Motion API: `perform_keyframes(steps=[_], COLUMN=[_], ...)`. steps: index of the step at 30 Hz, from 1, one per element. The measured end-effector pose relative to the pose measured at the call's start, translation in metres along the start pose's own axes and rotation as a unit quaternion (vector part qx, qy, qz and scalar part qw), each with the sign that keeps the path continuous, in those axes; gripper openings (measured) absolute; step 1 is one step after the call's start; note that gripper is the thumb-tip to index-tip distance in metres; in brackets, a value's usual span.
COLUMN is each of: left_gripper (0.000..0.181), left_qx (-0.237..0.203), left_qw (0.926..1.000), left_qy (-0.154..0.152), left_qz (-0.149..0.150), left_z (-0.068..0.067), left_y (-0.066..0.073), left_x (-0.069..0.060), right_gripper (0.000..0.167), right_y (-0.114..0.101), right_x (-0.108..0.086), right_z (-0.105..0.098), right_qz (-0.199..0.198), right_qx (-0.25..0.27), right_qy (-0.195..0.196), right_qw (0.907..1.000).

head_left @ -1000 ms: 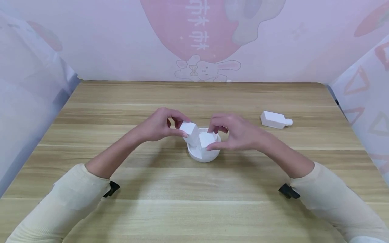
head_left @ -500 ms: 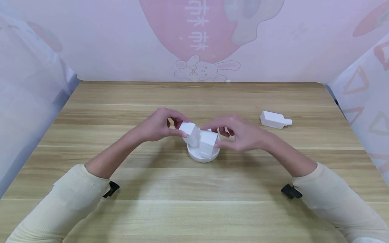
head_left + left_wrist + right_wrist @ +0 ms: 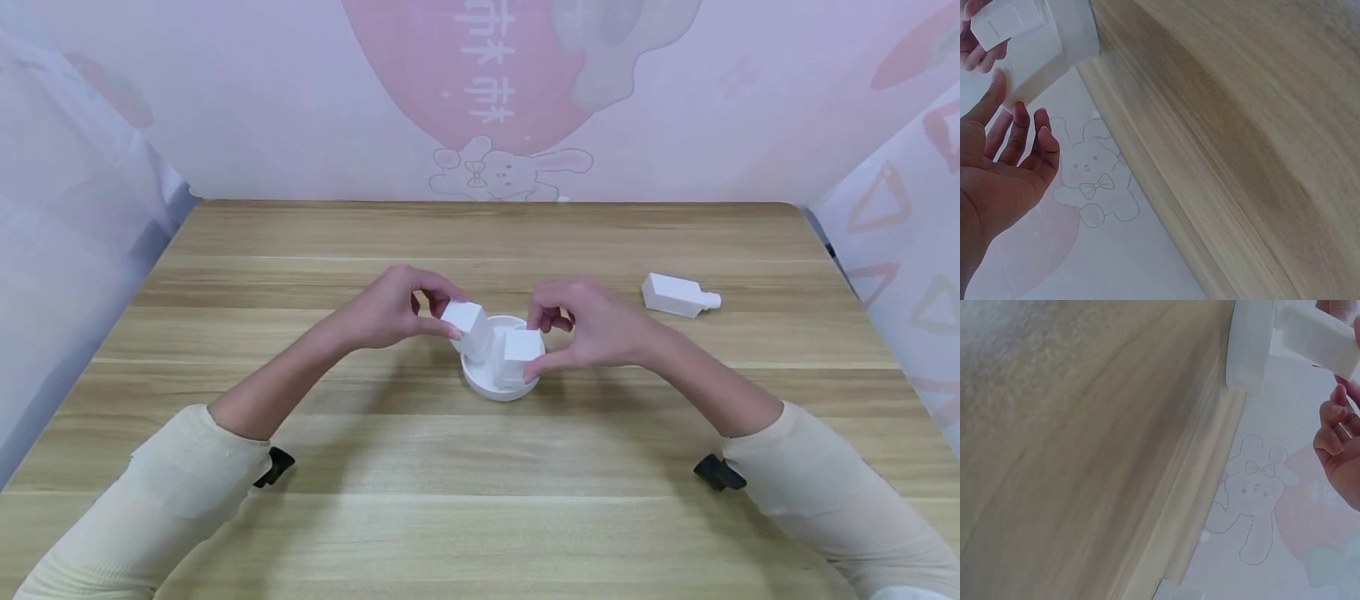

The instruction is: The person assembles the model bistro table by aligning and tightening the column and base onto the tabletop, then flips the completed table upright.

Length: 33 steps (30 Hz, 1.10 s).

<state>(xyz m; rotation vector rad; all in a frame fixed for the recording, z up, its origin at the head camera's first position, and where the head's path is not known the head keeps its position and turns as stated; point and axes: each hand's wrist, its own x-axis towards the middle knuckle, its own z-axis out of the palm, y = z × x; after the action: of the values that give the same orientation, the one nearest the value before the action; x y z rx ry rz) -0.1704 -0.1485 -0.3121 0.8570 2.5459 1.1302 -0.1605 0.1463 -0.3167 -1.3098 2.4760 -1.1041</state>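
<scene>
A round white dish [image 3: 501, 392] stands mid-table with two white block-shaped pieces in it. My left hand [image 3: 390, 310] pinches the left piece [image 3: 467, 325] between thumb and fingers near its top; that piece leans to the left. The right piece [image 3: 521, 347] has my right hand [image 3: 592, 325] at its right side, thumb and fingertips pinching near its top. In the left wrist view the left hand [image 3: 1013, 156] touches the tilted white piece [image 3: 1035, 69]. The right wrist view shows the right hand [image 3: 1342, 440] at the edge, beside a white piece [image 3: 1316, 337].
A white bottle-shaped block [image 3: 673, 295] lies on its side at the back right of the wooden table [image 3: 420, 517]. Printed pink and white curtains [image 3: 285, 100] stand behind the table and along both sides.
The right hand let the right piece tip toward the front, its fingers spread, then took it near the top again; the piece now stands more upright and slightly farther right. The left hand stays put.
</scene>
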Motion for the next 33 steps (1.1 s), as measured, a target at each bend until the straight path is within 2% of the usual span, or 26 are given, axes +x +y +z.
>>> perform_keyframes(steps=[3, 6, 10, 14, 17, 21, 25, 28, 30, 33], left_gripper=[0.034, 0.034, 0.034, 0.035, 0.036, 0.035, 0.035, 0.034, 0.034, 0.034], left_qx=[-0.002, -0.002, 0.0, 0.001, -0.002, -0.004, -0.004, -0.007, -0.008, -0.008], left_qw=[1.0, 1.0, 1.0, 1.0, 1.0, 1.0, 1.0, 1.0, 0.9999, 0.9999], left_qy=[0.0, -0.001, -0.003, -0.005, -0.005, -0.002, -0.003, -0.005, -0.006, -0.006], left_qz=[0.001, 0.001, -0.001, -0.004, 0.0, 0.002, 0.0, 0.004, 0.006, 0.005], left_z=[0.0, 0.0, 0.0, 0.0, 0.0, -0.001, 0.0, 0.0, 0.0, -0.001], left_y=[-0.001, -0.001, 0.0, 0.001, 0.002, 0.001, 0.001, 0.001, 0.002, 0.002], left_x=[0.0, 0.0, 0.001, 0.001, 0.001, 0.0, 0.0, 0.0, 0.0, 0.0], right_gripper=[0.048, 0.056, 0.051, 0.045, 0.04, 0.03, 0.036, 0.041, 0.04, 0.039], right_y=[0.002, 0.005, 0.011, 0.014, 0.012, 0.004, -0.004, -0.005, -0.005, -0.002], right_x=[-0.001, -0.002, -0.003, -0.004, -0.005, -0.002, 0.002, 0.002, 0.002, 0.001], right_z=[-0.001, -0.003, -0.004, -0.005, -0.006, -0.001, 0.009, 0.015, 0.014, 0.011], right_qz=[-0.016, -0.042, -0.074, -0.076, -0.05, -0.005, -0.001, -0.003, -0.004, -0.022], right_qx=[0.006, 0.029, 0.063, 0.082, 0.085, 0.056, -0.005, -0.03, -0.028, 0.001], right_qy=[-0.017, -0.051, -0.093, -0.108, -0.104, -0.069, -0.017, 0.002, -0.004, -0.037], right_qw=[0.9997, 0.9974, 0.9909, 0.9879, 0.9896, 0.996, 0.9998, 0.9996, 0.9996, 0.9991])
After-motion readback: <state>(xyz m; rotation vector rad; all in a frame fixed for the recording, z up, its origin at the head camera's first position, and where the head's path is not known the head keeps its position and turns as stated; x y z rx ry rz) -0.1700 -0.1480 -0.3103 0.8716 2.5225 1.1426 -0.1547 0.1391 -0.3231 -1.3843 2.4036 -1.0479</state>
